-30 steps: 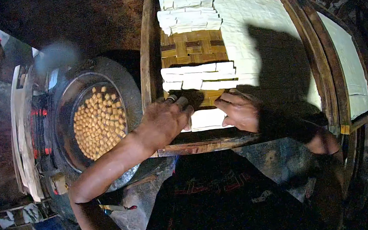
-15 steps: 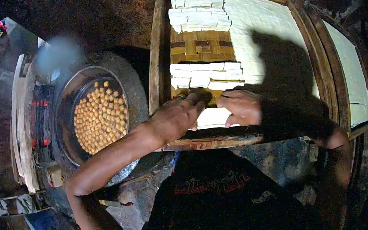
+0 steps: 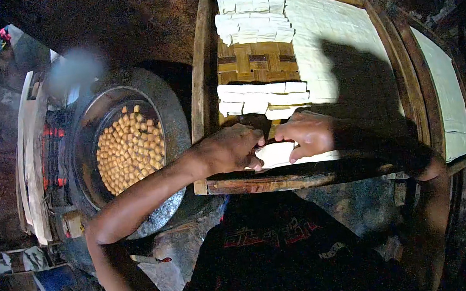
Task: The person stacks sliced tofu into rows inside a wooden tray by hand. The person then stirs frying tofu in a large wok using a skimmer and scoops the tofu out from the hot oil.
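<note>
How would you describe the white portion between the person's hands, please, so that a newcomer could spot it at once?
Start at the large wooden tray, right of the round pan. Just inside its near edge, the left hand and right hand almost meet. The white portion lies between them; unlike the white rows farther up, it has both hands on it.

The left hand (image 3: 236,147) has drawn nearer the right hand (image 3: 309,134).
</note>
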Tool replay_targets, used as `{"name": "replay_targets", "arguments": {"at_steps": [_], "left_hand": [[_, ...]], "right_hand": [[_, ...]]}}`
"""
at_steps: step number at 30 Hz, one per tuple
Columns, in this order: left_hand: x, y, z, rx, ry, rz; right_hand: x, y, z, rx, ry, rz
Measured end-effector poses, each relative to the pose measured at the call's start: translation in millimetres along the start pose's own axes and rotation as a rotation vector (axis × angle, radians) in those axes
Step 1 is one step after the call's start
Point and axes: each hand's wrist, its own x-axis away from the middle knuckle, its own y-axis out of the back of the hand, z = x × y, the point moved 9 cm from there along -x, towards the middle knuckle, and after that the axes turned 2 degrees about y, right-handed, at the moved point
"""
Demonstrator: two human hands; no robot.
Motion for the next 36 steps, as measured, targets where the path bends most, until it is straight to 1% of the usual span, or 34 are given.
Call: {"name": "replay_targets", "arguments": {"at_steps": [1, 2, 4, 5, 7, 8, 10, 11, 13, 14, 16, 17, 18, 20, 21, 22, 24, 25, 27, 28, 30, 31, 33, 34, 35, 36], "left_hand": [[1.7, 1.6, -0.9, -0.016, 0.011, -0.006], [2.6, 0.9, -1.0, -0.017, 0.011, -0.002], [3.9, 5.9, -8.1, -0.053, -0.071, -0.066], [3.1, 5.2, -7.0, -0.051, -0.071, -0.066], [1.4, 5.8, -11.2, -0.027, -0.108, -0.071], [1.0, 6.0, -11.9, -0.028, -0.108, -0.071], [0.3, 8.7, -13.3, -0.021, -0.009, -0.022], [-0.4, 11.6, -15.7, -0.024, -0.011, -0.023], [-2.9, 20.0, -19.6, -0.104, -0.055, -0.065], [-4.7, 22.3, -18.6, -0.104, -0.054, -0.064], [-6.2, 37.9, -8.8, -0.204, 0.055, -0.206], [-3.6, 44.0, -16.9, -0.301, -0.011, -0.294], [-3.0, 42.1, -16.4, -0.302, -0.011, -0.295], [-1.1, 41.8, -19.5, -0.441, -0.05, -0.382], [0.3, 43.5, -25.6, -0.462, -0.077, -0.398], [3.0, 43.9, -29.1, -0.461, -0.078, -0.397], [9.1, 48.5, -38.5, -0.627, -0.055, -0.436], [8.3, 48.6, -38.2, -0.625, -0.058, -0.434], [6.7, 50.5, -33.5, -0.63, -0.004, -0.439], [4.8, 48.7, -30.8, -0.629, -0.006, -0.437], [6.0, 55.7, -36.3, -0.767, -0.078, -0.586], [2.6, 54.4, -30.1, -0.771, -0.033, -0.523], [1.8, 57.2, -30.2, -0.755, -0.019, -0.517], [1.3, 58.7, -29.0, -0.74, -0.002, -0.512], [-0.1, 57.5, -29.3, -0.737, -0.07, -0.559], [-3.9, 57.5, -26.6, -0.737, -0.065, -0.562]], "right_hand": [[0.1, 3.1, 4.0, 0.0, 0.06, -0.028], [-0.7, 4.2, 2.9, -0.002, 0.06, -0.031], [-4.5, -1.1, 2.3, -0.035, -0.032, 0.124], [-5.3, 3.1, 7.2, -0.036, -0.032, 0.125], [-4.3, -1.0, 11.1, 0.0, -0.071, 0.252], [-4.3, -1.1, 10.2, 0.001, -0.071, 0.252], [-3.3, -0.9, 8.3, 0.062, -0.032, 0.228], [-2.2, -3.3, 2.6, 0.065, -0.033, 0.227], [-6.9, 10.3, 7.5, -0.005, 0.087, 0.074], [-5.3, 15.2, 2.9, -0.039, 0.072, 0.072], [-3.3, 35.4, -0.1, 0.127, -0.014, -0.1], [-0.7, 35.2, -8.5, 0.15, -0.17, -0.084], [-1.4, 32.8, -3.5, 0.151, -0.17, -0.085], [4.4, 30.7, -16.0, 0.274, -0.474, -0.082], [8.5, 39.0, -1.5, 0.098, -0.591, -0.153], [11.3, 33.2, -5.6, 0.097, -0.593, -0.154], [9.6, 33.8, -0.2, 0.295, -0.42, -0.241], [11.0, 33.7, -1.2, 0.293, -0.424, -0.241], [10.6, 39.5, 7.0, 0.428, -0.374, -0.277], [13.0, 39.7, 4.5, 0.426, -0.377, -0.278], [11.5, 47.0, 26.6, 0.705, -0.123, -0.35], [12.3, 50.2, 28.2, 0.706, -0.124, -0.351], [17.6, 63.3, 41.2, 0.771, -0.092, -0.451], [17.6, 64.7, 40.2, 0.768, -0.09, -0.449], [20.4, 70.4, 37.5, 0.753, -0.101, -0.484], [23.4, 76.8, 34.2, 0.74, -0.11, -0.518]]}}
